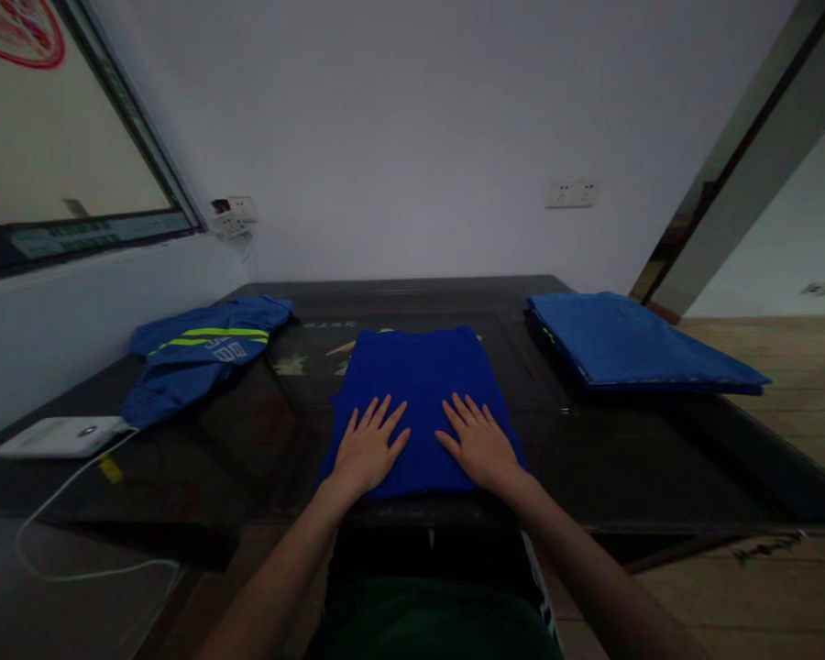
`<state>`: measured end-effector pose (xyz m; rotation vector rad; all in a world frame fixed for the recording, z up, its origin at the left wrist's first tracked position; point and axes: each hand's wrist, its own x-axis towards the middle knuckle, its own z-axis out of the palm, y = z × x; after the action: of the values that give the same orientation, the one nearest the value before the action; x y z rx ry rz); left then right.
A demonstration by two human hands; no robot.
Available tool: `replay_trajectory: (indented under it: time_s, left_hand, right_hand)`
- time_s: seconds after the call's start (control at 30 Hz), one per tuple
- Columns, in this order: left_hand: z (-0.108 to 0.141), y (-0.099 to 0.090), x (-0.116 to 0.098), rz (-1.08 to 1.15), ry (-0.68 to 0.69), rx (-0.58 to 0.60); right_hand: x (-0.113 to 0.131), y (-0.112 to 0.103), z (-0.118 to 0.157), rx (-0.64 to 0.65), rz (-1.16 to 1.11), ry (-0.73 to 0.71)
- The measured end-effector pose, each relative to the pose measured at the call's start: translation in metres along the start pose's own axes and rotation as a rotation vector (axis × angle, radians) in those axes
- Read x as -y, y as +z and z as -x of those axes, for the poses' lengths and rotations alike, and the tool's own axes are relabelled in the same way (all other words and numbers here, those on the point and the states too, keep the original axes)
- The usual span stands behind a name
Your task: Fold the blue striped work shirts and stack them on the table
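Observation:
A folded piece of bright blue cloth (423, 376) lies flat near the front edge of the dark table, straight ahead of me. On its left part rests my left hand (371, 446), palm down with the fingers spread. My right hand (479, 442) lies the same way on its right part, fingers apart. Between the two hands a strip of the cloth shows. Neither hand grips anything. What kind of garment or fabric the cloth is, I cannot tell.
Left on the dark table (412, 296) lies a crumpled blue garment (199, 353) with yellow-green stripes. Beside it is a white device (61, 438) with a white cable (69, 486) hanging off the edge. A stack of folded blue cloth (639, 344) sits at the right.

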<state>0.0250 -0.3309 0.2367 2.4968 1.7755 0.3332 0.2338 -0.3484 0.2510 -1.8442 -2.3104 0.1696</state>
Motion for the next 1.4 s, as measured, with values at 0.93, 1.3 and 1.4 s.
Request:
replay_trajectory:
  time_s: [0.93, 1.3, 1.4]
  left_hand:
    - [-0.112, 0.010, 0.039, -0.002, -0.171, 0.042]
    - [-0.154, -0.009, 0.049, -0.228, -0.336, -0.043]
    - [-0.180, -0.003, 0.024, -0.120, -0.148, -0.067]
  right_hand:
    - [-0.058, -0.002, -0.116, 0.039, 0.027, 0.102]
    - [-0.057, -0.020, -0.145, -0.060, 0.056, 0.182]
    - [-0.029, -0.019, -0.175, -0.072, 0.037, 0.090]
